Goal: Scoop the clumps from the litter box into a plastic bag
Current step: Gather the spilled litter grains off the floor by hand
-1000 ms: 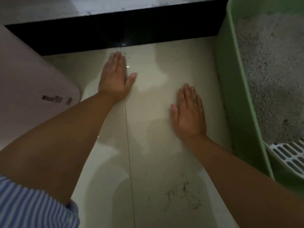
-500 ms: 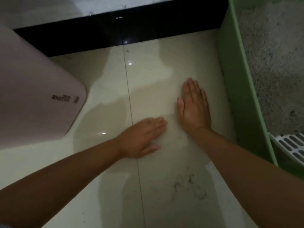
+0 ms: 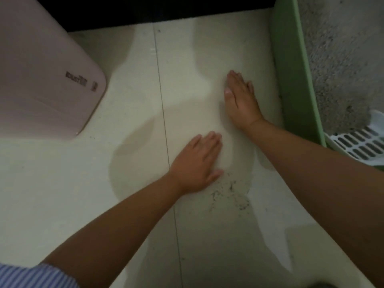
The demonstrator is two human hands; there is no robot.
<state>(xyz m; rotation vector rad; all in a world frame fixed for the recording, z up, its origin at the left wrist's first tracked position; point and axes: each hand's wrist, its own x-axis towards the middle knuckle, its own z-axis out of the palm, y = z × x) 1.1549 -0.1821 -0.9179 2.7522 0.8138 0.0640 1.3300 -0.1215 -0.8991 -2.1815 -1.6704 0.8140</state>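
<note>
A green litter box (image 3: 295, 75) stands along the right edge, filled with grey litter (image 3: 340, 59). A white slotted scoop (image 3: 359, 142) lies in its near corner. My right hand (image 3: 242, 102) lies flat on the pale floor tiles, fingers straight, just left of the box's wall. My left hand (image 3: 197, 163) presses flat on the floor nearer to me, fingers pointing right towards the other wrist. Neither hand holds anything. No plastic bag is in view.
A pink rounded bin or lid (image 3: 41, 80) with dark lettering fills the upper left. A dark baseboard (image 3: 166, 9) runs along the top. Scattered dark litter specks (image 3: 228, 194) lie on the tile just below my left hand.
My left hand has slid from the far floor near the baseboard back towards me and to the right, ending close to my right wrist. The right hand stayed flat beside the box.
</note>
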